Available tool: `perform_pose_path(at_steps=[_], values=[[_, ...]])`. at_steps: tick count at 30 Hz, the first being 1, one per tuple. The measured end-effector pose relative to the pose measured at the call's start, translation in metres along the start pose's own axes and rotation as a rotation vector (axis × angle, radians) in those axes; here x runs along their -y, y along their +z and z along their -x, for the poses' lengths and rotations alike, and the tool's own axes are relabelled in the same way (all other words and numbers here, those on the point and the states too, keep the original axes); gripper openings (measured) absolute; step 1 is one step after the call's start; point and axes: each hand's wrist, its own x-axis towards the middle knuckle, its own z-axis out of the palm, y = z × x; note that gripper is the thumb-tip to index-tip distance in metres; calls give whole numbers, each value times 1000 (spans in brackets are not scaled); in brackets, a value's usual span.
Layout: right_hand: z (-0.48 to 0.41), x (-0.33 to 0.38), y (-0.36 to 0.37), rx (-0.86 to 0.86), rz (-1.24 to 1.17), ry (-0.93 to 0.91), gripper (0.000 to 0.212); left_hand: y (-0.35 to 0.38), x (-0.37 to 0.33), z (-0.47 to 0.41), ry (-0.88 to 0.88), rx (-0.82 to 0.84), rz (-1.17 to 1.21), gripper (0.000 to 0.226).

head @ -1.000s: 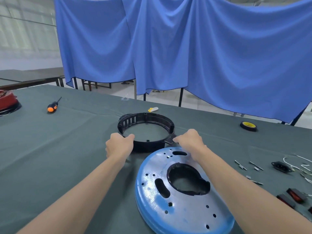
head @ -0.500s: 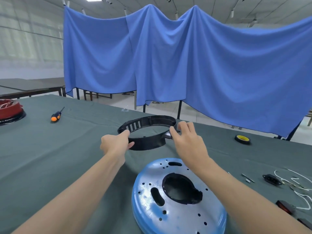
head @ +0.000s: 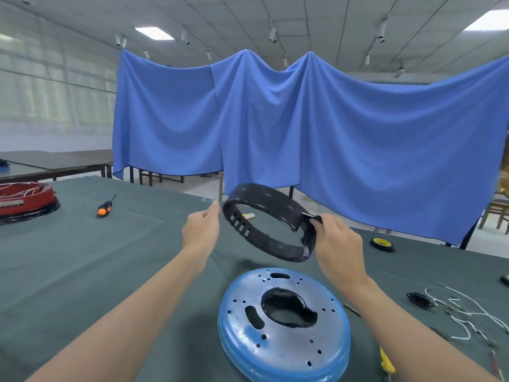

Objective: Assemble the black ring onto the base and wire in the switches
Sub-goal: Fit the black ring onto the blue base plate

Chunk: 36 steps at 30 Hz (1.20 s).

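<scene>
The black ring [head: 264,199] hangs tilted in the air above the green table, its slotted side facing me. My right hand [head: 338,241] grips its right end, fingers curled over the rim. My left hand [head: 202,230] pinches the ring's left edge with its fingertips. Below the ring, the blue round base [head: 283,329] lies flat near the table's front, with a large dark cut-out in its middle. A black socket part [head: 418,299] with white wires [head: 465,312] lies at the right.
An orange-handled screwdriver [head: 104,208] lies at the left. A red and black assembled unit [head: 26,201] sits at the far left edge. A yellow-black tape roll [head: 381,243] rests at the right. A yellow tool [head: 387,362] lies near the base. Blue cloth [head: 303,128] hangs behind.
Both hands have lifted the black ring off the table and tilted it up. The camera view has tipped upward.
</scene>
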Motion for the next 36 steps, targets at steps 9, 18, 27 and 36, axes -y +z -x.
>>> perform_pose_path(at_steps=[9,18,27,36], values=[[-4,-18,-41,31,-303,393,48,-6,5,21,-77,168,80,46],[8,-33,-42,199,-725,796,24,-10,2,29,35,175,32,53],[26,-42,-51,495,-1133,1043,23,-10,10,37,-133,214,172,36],[28,-44,-40,458,-1139,1054,23,-6,16,31,-54,187,99,22]])
